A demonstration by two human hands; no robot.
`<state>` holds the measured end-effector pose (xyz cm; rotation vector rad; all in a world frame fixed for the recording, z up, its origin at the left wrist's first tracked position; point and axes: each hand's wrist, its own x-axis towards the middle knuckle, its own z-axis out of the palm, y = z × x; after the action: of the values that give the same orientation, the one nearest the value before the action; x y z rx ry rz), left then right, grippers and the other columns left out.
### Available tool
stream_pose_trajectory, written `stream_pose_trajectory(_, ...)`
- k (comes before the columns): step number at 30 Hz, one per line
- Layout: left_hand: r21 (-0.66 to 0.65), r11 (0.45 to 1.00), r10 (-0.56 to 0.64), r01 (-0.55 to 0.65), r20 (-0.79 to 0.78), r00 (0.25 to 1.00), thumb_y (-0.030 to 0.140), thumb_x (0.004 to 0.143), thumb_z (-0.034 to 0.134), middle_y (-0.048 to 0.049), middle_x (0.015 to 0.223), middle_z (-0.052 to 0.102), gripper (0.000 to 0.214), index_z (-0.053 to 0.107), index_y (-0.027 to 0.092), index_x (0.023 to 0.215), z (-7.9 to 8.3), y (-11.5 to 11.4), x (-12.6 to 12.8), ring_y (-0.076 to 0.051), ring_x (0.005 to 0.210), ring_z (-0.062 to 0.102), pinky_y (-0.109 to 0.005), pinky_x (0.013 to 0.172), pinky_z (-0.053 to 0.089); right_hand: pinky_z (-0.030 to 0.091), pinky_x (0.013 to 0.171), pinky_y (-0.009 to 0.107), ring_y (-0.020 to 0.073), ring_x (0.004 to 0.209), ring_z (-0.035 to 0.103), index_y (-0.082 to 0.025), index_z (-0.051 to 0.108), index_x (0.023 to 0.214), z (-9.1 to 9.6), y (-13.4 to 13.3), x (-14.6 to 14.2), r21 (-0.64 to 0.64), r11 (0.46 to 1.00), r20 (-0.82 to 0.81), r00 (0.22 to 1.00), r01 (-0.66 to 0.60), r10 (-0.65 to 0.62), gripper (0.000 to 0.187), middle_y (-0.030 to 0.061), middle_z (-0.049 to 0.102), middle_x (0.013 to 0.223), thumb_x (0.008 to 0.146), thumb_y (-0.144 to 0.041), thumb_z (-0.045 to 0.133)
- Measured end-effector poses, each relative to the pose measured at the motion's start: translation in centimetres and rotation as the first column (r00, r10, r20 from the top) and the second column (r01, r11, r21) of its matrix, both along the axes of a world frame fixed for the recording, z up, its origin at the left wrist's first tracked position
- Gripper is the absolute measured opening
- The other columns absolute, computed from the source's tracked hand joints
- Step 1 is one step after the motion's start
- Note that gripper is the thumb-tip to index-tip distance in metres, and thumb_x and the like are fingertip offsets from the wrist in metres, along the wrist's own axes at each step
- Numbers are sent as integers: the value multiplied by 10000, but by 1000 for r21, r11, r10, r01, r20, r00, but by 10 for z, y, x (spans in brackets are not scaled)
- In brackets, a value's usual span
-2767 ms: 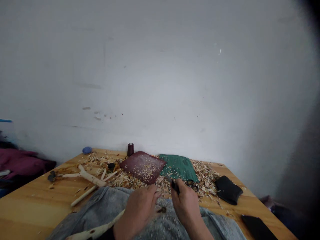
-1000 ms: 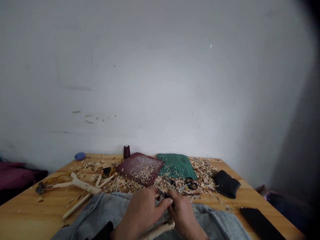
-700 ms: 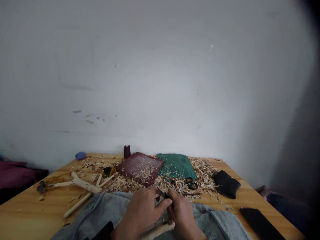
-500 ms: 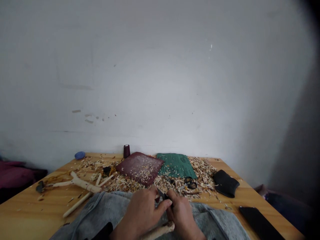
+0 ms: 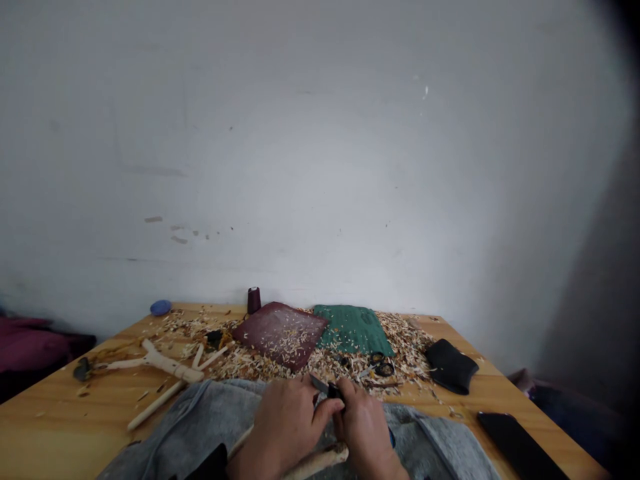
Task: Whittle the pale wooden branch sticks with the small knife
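My right hand (image 5: pixel 367 427) is closed around the dark handle of a knife (image 5: pixel 319 385), its short blade pointing up and left toward my left hand. My left hand (image 5: pixel 285 423) is closed on a peeled wooden stick (image 5: pixel 320 461), whose pale end shows below, between my hands. Another pale bit of wood shows at the left wrist. My left thumb reaches across to the knife, close to the right fingers. Where the blade meets the wood is hidden by my fingers. A grey cloth (image 5: pixel 220 417) lies beneath both hands.
Wood shavings (image 5: pixel 250 363) cover the table (image 5: pixel 65 427) around a maroon sheet (image 5: pixel 280 330) and a green sheet (image 5: pixel 350 327). Scissors (image 5: pixel 383 367), a black pad (image 5: pixel 451 367) and a phone (image 5: pixel 517 443) are right. Peeled branches (image 5: pixel 170 367), a thread spool (image 5: pixel 254 300) and a blue lid (image 5: pixel 161 307) are left.
The knife blade has shifted slightly left, and more of its dark part shows between my hands. Both hands keep nearly the same place and hold. A bit of blue now shows beside my right wrist.
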<state>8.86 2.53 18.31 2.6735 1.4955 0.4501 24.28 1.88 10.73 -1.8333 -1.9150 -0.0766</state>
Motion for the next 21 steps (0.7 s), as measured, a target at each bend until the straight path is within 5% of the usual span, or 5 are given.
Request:
stream_pose_trajectory(6, 15, 997, 73, -73, -52, 996, 456, 1004, 393, -100, 863, 785, 444, 744, 210, 889, -7, -5, 5, -297, 835, 737, -361, 684, 474, 332, 576, 260, 188, 684, 683, -222, 606, 859, -12, 3, -3, 123, 988, 36, 995, 88, -93, 233, 30, 713, 740, 798, -31, 487)
stream_pose_trajectory(10, -1, 996, 84, -84, -7, 996, 488, 968, 493, -67, 883, 788, 359, 728, 221, 920, -6, -3, 3, -270, 848, 738, -321, 670, 458, 343, 579, 264, 207, 690, 689, -218, 605, 848, -19, 7, -3, 180, 980, -35, 996, 81, -76, 191, 34, 710, 727, 783, -70, 503)
stream_pose_trajectory(14, 1, 995, 97, -98, 51, 994, 635, 864, 592, -62, 849, 782, 442, 713, 211, 899, -5, 1, -1, -294, 832, 732, -330, 654, 450, 359, 587, 267, 224, 702, 695, -206, 601, 835, -19, 7, 2, 156, 987, -123, 991, -28, 48, 166, 45, 718, 722, 738, -112, 505)
stream_pose_trajectory(21, 31, 994, 103, -106, 88, 991, 574, 881, 580, -67, 826, 770, 385, 699, 207, 884, -8, -2, -3, -300, 808, 725, -356, 666, 460, 373, 599, 278, 220, 681, 670, -204, 573, 823, -8, 3, 9, 125, 972, -265, 937, -198, 226, 242, 75, 712, 737, 905, -364, 412)
